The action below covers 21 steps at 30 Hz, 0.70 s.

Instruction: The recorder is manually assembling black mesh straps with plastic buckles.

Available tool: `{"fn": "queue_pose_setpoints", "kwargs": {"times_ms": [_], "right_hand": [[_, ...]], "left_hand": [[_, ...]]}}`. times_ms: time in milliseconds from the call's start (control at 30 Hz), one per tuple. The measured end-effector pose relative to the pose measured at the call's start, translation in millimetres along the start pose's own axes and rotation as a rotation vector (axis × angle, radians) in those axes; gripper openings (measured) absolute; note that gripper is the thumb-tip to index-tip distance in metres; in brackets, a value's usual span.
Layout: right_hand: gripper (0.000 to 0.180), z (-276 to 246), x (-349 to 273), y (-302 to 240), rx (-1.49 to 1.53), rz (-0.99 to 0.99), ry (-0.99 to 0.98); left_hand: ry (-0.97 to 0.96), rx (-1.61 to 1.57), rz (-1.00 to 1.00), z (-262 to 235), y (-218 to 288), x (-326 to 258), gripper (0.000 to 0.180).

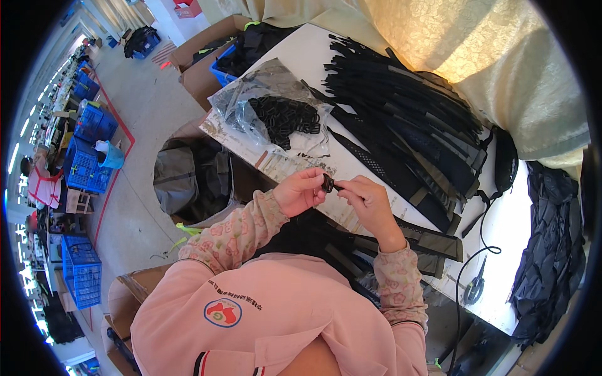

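Observation:
My left hand (301, 192) pinches a small black plastic buckle (328, 183) between thumb and fingers, over the near edge of the white table (367, 216). Close on its right, my right hand (371, 207) has thumb and fingertips pressed together on the dark end of a strap (339, 187) that meets the buckle. Whether the strap passes through the buckle is too small to tell. Beyond my hands lies an open clear plastic bag (235, 106) with a heap of black buckles (285, 119) in it. Black webbing straps and strips (407, 106) cover the table to the right of the bag.
Scissors (475, 288) and a black cable (461, 276) lie at the table's right end. Dark folded fabric (545, 250) hangs beyond it. A blue crate (224, 72), cardboard boxes (194, 81) and a dark bag (188, 182) stand left. Another person (44, 185) sits far left.

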State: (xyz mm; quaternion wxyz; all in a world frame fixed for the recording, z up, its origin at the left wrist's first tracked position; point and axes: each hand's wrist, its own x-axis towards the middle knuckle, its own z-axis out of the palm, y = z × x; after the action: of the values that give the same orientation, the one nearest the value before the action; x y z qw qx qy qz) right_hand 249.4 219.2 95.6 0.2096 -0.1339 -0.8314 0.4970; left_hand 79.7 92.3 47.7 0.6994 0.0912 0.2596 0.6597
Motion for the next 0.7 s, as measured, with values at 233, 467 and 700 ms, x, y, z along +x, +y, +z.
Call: {"fn": "queue_pose_setpoints", "kwargs": {"times_ms": [233, 467, 700], "right_hand": [[0.01, -3, -1, 4, 0.379, 0.22, -0.035], [0.013, -8, -2, 4, 0.501, 0.292, -0.162], [0.012, -8, -3, 0, 0.528, 0.3, -0.182]], "left_hand": [[-0.011, -0.015, -0.016, 7, -1, 2, 0.016], [-0.113, -0.001, -0.083, 10, -2, 7, 0.018], [-0.092, 0.013, -0.08, 9, -7, 10, 0.014]]}}
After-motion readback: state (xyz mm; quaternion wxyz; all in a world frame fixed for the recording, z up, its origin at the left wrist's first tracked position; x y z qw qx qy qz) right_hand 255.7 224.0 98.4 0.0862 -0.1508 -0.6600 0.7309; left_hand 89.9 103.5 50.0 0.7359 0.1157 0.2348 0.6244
